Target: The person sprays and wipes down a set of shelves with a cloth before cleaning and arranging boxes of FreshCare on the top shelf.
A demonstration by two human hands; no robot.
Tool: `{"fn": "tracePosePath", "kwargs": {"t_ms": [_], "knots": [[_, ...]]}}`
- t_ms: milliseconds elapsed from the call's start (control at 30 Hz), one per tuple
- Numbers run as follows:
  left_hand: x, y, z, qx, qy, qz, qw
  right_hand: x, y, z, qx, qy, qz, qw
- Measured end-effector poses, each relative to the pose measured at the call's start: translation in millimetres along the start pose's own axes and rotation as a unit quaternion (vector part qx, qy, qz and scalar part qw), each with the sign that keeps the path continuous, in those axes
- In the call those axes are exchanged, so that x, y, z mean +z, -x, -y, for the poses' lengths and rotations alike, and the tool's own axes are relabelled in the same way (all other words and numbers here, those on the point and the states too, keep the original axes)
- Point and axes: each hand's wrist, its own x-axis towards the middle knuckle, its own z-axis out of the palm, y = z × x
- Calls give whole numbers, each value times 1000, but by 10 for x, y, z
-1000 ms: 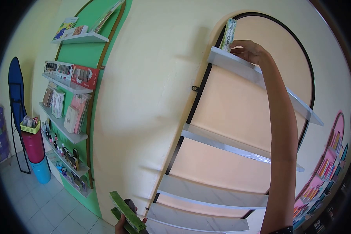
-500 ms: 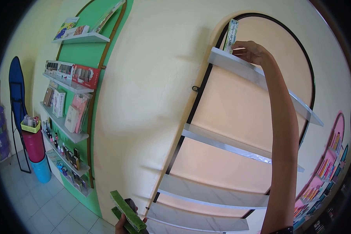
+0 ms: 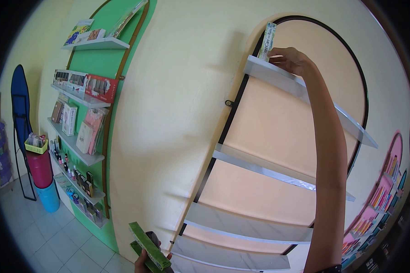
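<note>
On the top shelf (image 3: 296, 86) of the arched unit, a slim white-and-green printed box (image 3: 267, 43) stands upright at the left end, leaning slightly. My right hand (image 3: 289, 60) reaches up to it, fingers bent and gripping its lower right edge. Low in the view, my left hand (image 3: 142, 264) is closed around slim green boxes (image 3: 149, 245), at least two of them, held at a slant. A dark rounded object (image 3: 154, 237) shows behind these boxes; I cannot make out what it is.
Lower shelves (image 3: 250, 223) run below my right arm. At left, a green wall unit (image 3: 89, 98) carries boxed cosmetics and small bottles. Beyond it stand a folded ironing board (image 3: 20, 100), a yellow basket (image 3: 36, 144) and a blue bin (image 3: 48, 199). A pink display (image 3: 373, 200) is at right.
My right hand and the upright box have shifted slightly left on the top shelf. The left hand keeps its hold on the green boxes.
</note>
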Motion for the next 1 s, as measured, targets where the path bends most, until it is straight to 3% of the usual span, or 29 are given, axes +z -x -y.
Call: {"fn": "tracePosePath", "kwargs": {"t_ms": [233, 333, 400, 633, 700, 733, 767, 800, 833, 900, 933, 967, 1000], "knots": [[-59, 12, 4, -5, 46, 40, 998, 1, 3, -6, 6, -1, -7, 1000], [61, 4, -3, 8, -23, 9, 1000, -7, 0, -10, 8, 0, -9, 1000], [167, -27, 32, 62, -83, 2, 995, -16, -10, -32, -12, -18, 7, 1000], [145, -30, 50, 73, 4, -70, 995, -86, -58, -58, 9, -17, -7, 1000], [150, 2, 36, 38, -129, -102, 986, -188, -114, -131, -33, -58, -13, 998], [183, 7, 38, 39, -126, -113, 985, -260, -4, -81, -19, -37, -34, 999], [250, -15, 42, 36, -102, -136, 985, -228, 189, -78, -98, 27, -147, 984], [307, -16, 47, 38, -74, -167, 982, -431, 148, -278, -259, 27, -175, 949], [341, -37, 44, 35, -97, -177, 979, -225, 405, -234, -321, 23, -292, 901], [452, -105, 37, 45, -160, -180, 969, 343, 1045, -258, -356, 29, -341, 870], [536, -152, 31, 53, -205, -169, 963, 715, 1419, -313, -324, 81, -305, 892], [664, -212, 24, 59, -219, -165, 960, 1006, 1756, -475, -283, 63, -173, 941], [780, -266, 11, 62, -236, -151, 958, 1244, 2015, -745, -297, 40, 14, 954]]}}
